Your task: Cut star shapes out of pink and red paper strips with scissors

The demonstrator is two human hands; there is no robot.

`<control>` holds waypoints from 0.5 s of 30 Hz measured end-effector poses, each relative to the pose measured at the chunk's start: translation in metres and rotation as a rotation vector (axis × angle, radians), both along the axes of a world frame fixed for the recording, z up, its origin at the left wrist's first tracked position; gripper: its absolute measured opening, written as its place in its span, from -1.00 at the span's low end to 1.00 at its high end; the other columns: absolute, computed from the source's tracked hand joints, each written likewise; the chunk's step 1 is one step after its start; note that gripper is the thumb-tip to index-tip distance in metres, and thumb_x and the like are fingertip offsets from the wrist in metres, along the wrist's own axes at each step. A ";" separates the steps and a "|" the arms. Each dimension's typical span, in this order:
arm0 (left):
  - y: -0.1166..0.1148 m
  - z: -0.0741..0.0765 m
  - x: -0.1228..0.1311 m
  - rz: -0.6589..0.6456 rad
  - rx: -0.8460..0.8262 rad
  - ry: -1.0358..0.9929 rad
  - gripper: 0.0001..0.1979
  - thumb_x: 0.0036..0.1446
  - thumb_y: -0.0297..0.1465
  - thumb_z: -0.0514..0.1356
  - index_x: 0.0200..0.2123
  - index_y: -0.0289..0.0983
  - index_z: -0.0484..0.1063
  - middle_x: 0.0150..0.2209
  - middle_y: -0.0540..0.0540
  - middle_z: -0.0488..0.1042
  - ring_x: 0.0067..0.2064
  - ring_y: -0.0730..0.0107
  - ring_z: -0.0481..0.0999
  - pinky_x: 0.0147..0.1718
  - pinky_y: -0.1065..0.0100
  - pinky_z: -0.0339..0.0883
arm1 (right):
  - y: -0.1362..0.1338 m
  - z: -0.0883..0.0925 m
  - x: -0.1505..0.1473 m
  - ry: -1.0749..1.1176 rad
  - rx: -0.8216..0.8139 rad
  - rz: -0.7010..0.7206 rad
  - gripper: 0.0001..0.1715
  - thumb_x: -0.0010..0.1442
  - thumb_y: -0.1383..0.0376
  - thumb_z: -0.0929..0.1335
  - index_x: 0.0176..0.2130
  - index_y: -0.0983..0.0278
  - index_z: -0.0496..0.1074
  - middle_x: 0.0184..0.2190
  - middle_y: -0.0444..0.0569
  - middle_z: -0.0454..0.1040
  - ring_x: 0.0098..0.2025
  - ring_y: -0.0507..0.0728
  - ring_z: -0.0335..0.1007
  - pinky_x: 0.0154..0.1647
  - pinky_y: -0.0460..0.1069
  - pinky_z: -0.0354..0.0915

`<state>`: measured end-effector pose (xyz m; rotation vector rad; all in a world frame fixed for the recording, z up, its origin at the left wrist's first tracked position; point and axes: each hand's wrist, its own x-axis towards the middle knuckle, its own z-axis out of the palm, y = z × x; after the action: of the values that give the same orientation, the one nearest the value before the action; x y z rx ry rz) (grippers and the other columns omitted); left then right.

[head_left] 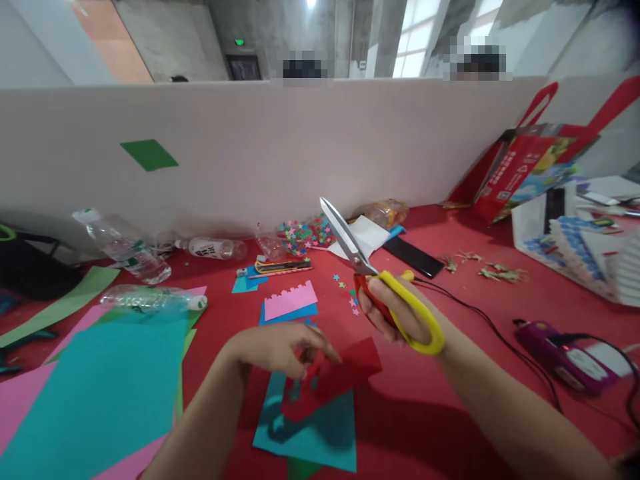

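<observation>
My right hand [387, 307] grips a pair of scissors [353, 243] by its yellow and red handles. The blades are together and point up and to the left. In front of me my left hand [295, 350] has its fingers curled at a piece of red paper [345, 373] with small cut-outs at its left end, seemingly pinching it; the thumb is partly hidden. Beneath the red piece lies a teal sheet [325, 437], with shadow on it. Just beyond my left hand is a pink strip [290, 301] with a scalloped edge, on blue paper.
Large coloured sheets [115, 380] lie at the left, with plastic bottles [133, 250] behind. A box cutter [283, 266], star confetti [307, 233] and a black phone [413, 256] are further back. At the right are a purple device [567, 357] with a cable and a red bag [530, 160].
</observation>
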<state>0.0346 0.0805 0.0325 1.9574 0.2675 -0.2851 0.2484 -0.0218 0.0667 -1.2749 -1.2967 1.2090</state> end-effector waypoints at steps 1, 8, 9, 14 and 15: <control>-0.002 -0.001 0.004 -0.003 -0.001 0.032 -0.31 -0.20 -0.59 0.16 0.05 0.02 0.47 -0.20 -0.01 0.54 -0.37 0.36 0.41 -0.42 0.41 0.29 | 0.000 0.000 0.001 -0.014 -0.008 0.009 -0.43 0.20 -0.15 0.20 -0.50 0.27 0.26 -0.85 -0.28 0.20 -0.86 -0.10 -0.02 -0.85 -0.22 -0.03; -0.012 0.004 0.003 0.446 -0.246 -0.075 -0.19 -0.18 -0.59 0.18 0.21 -0.03 0.24 -0.25 -0.01 0.48 -0.44 0.45 0.37 -0.50 0.44 0.21 | 0.004 -0.009 -0.003 -0.091 -0.128 0.103 -0.53 0.13 -0.05 0.34 -0.49 0.25 0.24 -0.82 -0.32 0.19 -0.82 -0.10 0.03 -0.84 -0.21 -0.01; -0.013 0.005 0.004 0.514 -0.287 -0.115 -0.17 -0.18 -0.58 0.19 0.22 -0.02 0.19 -0.20 -0.03 0.46 -0.43 0.48 0.37 -0.50 0.45 0.21 | 0.005 -0.012 -0.006 -0.104 -0.144 0.112 -0.56 0.10 -0.01 0.38 -0.50 0.25 0.23 -0.80 -0.32 0.19 -0.80 -0.10 0.04 -0.82 -0.21 -0.01; -0.020 0.006 0.005 0.634 -0.374 -0.148 -0.20 -0.17 -0.57 0.22 0.20 -0.08 0.16 -0.33 0.03 0.43 -0.43 0.49 0.36 -0.51 0.47 0.16 | 0.009 -0.022 -0.015 -0.146 -0.160 0.178 -0.67 0.06 0.17 0.43 -0.51 0.28 0.26 -0.75 -0.33 0.17 -0.74 -0.12 0.05 -0.73 -0.19 -0.05; -0.020 0.006 0.005 0.631 -0.384 -0.127 -0.22 -0.16 -0.57 0.22 0.20 -0.11 0.17 -0.40 0.06 0.41 -0.43 0.48 0.35 -0.51 0.46 0.16 | 0.009 -0.023 -0.017 -0.116 -0.157 0.202 -0.70 0.05 0.20 0.42 -0.51 0.28 0.27 -0.74 -0.32 0.17 -0.73 -0.11 0.05 -0.72 -0.19 -0.03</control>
<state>0.0395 0.0601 0.0385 1.4195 0.6736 0.1899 0.2318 -0.0129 0.0442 -1.3681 -1.4664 1.4195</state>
